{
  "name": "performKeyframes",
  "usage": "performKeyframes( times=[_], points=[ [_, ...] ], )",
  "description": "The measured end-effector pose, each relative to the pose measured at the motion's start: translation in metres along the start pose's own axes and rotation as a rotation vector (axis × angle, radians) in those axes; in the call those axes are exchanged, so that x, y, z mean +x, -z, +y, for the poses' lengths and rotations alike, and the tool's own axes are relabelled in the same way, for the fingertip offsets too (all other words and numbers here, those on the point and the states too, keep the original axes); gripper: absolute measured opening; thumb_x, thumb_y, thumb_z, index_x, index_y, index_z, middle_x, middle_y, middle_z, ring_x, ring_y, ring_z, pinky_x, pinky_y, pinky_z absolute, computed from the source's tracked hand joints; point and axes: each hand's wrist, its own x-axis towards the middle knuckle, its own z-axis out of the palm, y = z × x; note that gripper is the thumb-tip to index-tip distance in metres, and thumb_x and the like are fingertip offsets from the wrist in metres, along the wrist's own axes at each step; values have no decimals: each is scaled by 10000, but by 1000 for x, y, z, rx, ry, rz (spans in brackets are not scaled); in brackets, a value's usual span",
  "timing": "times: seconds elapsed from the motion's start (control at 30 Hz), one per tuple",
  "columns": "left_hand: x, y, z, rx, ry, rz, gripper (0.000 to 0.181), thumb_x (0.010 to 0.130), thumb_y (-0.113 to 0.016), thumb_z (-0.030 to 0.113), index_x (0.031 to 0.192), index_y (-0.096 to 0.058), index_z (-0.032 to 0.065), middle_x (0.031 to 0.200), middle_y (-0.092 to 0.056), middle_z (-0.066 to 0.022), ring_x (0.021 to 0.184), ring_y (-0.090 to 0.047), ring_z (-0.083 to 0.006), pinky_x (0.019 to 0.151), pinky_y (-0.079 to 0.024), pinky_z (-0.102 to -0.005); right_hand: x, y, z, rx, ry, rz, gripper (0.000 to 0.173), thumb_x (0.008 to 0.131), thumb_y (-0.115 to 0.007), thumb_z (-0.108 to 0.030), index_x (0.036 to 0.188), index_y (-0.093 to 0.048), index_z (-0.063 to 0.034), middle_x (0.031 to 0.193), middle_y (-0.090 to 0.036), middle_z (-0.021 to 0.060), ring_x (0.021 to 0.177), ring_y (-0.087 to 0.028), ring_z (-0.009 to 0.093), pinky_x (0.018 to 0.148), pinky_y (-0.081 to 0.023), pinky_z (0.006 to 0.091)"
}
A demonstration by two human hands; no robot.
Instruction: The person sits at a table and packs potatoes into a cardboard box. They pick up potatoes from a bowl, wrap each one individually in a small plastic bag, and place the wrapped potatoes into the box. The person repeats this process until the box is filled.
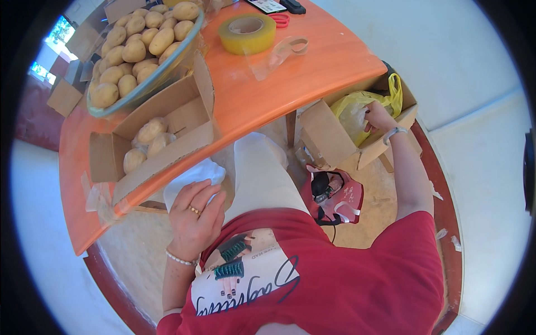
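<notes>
My right hand point(380, 118) reaches into a yellow plastic bag point(351, 109), its fingers at some clear plastic inside. That bag sits in an open cardboard box point(328, 134) at the right, beyond the table edge. Whether the fingers grip the plastic is hard to make out. My left hand point(200, 213) hangs over my lap with nothing in it, its fingers slightly apart. In front of it, an open cardboard box point(167, 121) on the orange table point(268, 100) contains several potatoes point(151, 132) in clear plastic wrap.
A large basin point(146, 94) heaped with loose potatoes point(138, 50) stands behind the box. Farther back on the table are a roll of clear tape point(248, 34), a loose tape strip point(280, 56), red scissors handles point(279, 20) and a phone point(266, 5). A red bag point(349, 194) lies on the floor.
</notes>
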Motion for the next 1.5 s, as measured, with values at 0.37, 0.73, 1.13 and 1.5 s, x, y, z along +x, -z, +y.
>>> performKeyframes(
  times=[0.37,0.73,1.13,1.5],
  points=[
    [2,-7,4,-45,5,-18,259,640,-676,-30,888,-641,39,920,-628,-75,892,-604,-279,741,-508,-385,6,5,22,-123,133,343,84,717,-583,14,794,-617,21,613,-586,84,505,-581,162,489,-459,301],
    [14,-10,26,-770,511,-118,509,695,-710,18,1180,-558,47,1042,-623,-89,921,-615,-234,773,-508,-308,-123,-46,-104,115,1021,377,157,648,-641,39,778,-565,-5,747,-578,74,643,-549,180,588,-447,285],
    [4,-40,20,-1126,834,223,342,803,-582,-46,1134,-599,40,1036,-637,-64,896,-599,-101,730,-502,-257,-189,-138,-180,398,785,-223,589,671,-718,-42,1230,-534,-54,876,-596,106,726,-588,185,592,-481,277],
    [-3,-24,4,-1433,1079,154,239,946,-502,195,1073,-612,25,698,-549,1,579,-472,-50,495,-351,-179,-144,-93,-139,770,548,-6,106,820,-574,-12,881,-658,-38,662,-608,-8,509,-523,36,412,-387,188]
  ],
)
